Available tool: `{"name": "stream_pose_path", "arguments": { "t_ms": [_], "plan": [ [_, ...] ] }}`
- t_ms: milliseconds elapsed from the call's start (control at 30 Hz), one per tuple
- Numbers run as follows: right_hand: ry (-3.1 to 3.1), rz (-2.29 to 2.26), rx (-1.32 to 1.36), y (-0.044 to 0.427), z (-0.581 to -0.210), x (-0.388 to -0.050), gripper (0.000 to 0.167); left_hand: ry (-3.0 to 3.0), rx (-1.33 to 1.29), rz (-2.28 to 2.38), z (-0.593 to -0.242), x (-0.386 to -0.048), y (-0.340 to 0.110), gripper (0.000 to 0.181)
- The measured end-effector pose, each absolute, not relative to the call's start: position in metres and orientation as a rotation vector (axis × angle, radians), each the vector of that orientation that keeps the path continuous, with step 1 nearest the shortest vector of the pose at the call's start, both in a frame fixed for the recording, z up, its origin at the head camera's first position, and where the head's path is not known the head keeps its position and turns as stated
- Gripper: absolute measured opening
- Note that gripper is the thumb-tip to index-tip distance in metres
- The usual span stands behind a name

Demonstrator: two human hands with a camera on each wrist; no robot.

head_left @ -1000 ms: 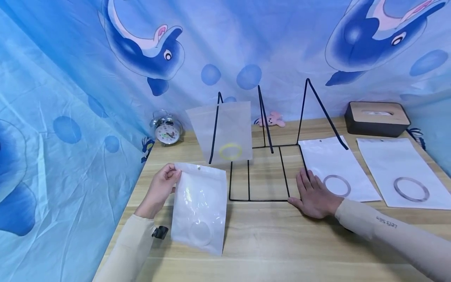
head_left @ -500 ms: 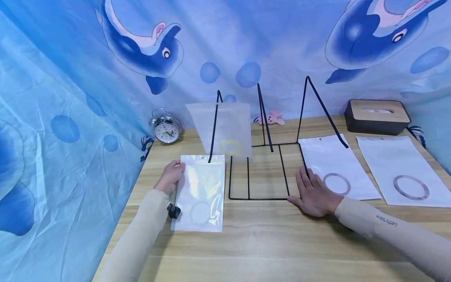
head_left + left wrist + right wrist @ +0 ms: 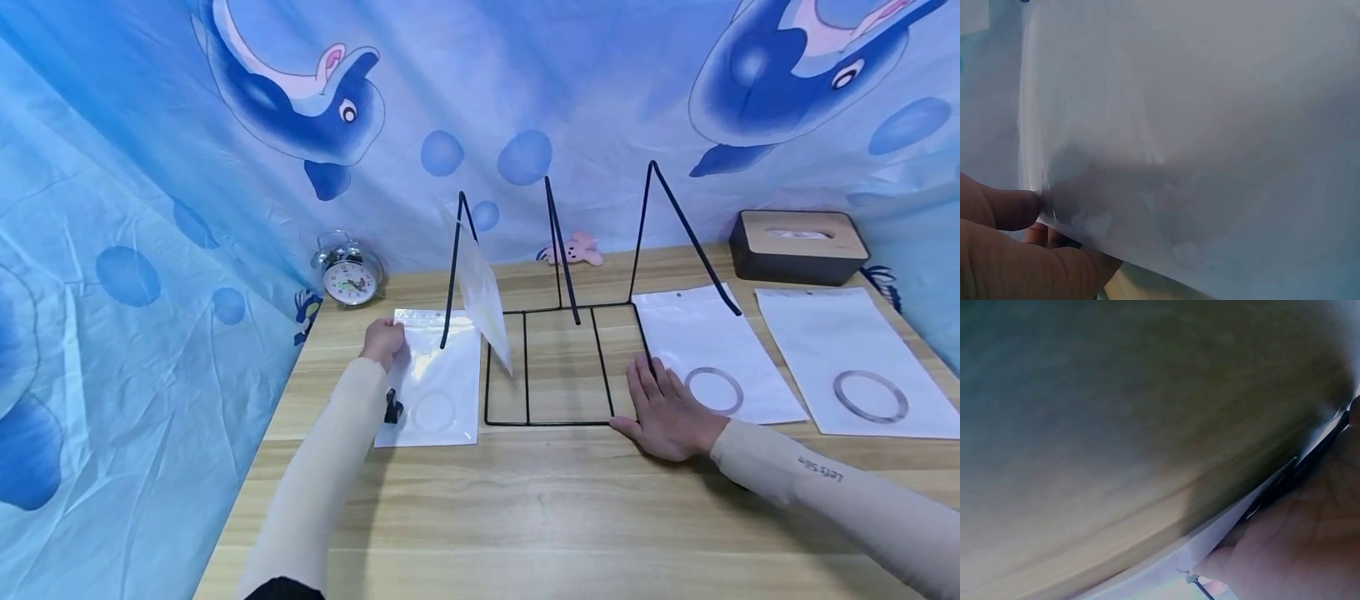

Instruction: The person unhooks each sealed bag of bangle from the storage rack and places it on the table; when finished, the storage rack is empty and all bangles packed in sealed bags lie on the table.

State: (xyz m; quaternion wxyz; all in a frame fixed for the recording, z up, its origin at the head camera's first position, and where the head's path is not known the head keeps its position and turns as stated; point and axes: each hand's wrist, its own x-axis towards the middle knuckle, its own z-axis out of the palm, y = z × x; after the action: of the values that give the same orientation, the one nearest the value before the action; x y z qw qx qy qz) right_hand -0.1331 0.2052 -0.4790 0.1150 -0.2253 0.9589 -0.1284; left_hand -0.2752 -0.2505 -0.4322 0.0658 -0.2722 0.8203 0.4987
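My left hand (image 3: 383, 340) pinches a white zip bag (image 3: 433, 375) by its upper left edge, with a round ring mark low on its front. In the left wrist view, the thumb (image 3: 1013, 209) and fingers grip the edge of the bag (image 3: 1210, 125). The bag is upright, behind the tip of the left prong of a black wire rack (image 3: 555, 424). A translucent bag (image 3: 480, 287) hangs at that prong, turned nearly edge-on. My right hand (image 3: 670, 417) lies with fingers extended on the right front corner of the rack's base.
Two white bags with grey rings, a nearer bag (image 3: 693, 342) and a farther bag (image 3: 847, 350), lie on the right of the wooden table (image 3: 570, 508). An alarm clock (image 3: 350, 281), a pink toy (image 3: 581, 249) and a tissue box (image 3: 798, 250) stand by the blue curtain.
My left hand has moved forward and slightly right with the white bag, which has risen towards the left prong. The translucent bag has swung from facing me to edge-on. The right hand stays put.
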Motion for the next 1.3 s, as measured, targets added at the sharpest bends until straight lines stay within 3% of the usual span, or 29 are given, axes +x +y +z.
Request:
{"name": "stream_pose_path", "arguments": {
  "t_ms": [233,500,933,1100,1300],
  "plan": [
    [2.811,-0.364,-0.671,0.206,-0.481,-0.134,0.092,2.509,-0.886,1.548,-0.462,-0.308,-0.262,0.039],
    [2.836,-0.371,-0.690,0.208,-0.481,-0.133,0.093,2.530,-0.979,1.450,-0.421,-0.267,-0.231,0.052],
    [2.810,-0.368,-0.663,0.205,-0.482,-0.131,0.092,2.699,-0.907,1.295,-0.426,-0.259,-0.236,0.043],
    [2.839,-0.333,-0.677,0.207,-0.482,-0.131,0.092,2.737,-0.548,1.717,-0.406,-0.258,-0.228,0.035],
    [2.831,-0.350,-0.675,0.206,-0.479,-0.132,0.092,2.198,0.332,2.499,-0.353,-0.245,-0.217,0.048]
  ]
}}
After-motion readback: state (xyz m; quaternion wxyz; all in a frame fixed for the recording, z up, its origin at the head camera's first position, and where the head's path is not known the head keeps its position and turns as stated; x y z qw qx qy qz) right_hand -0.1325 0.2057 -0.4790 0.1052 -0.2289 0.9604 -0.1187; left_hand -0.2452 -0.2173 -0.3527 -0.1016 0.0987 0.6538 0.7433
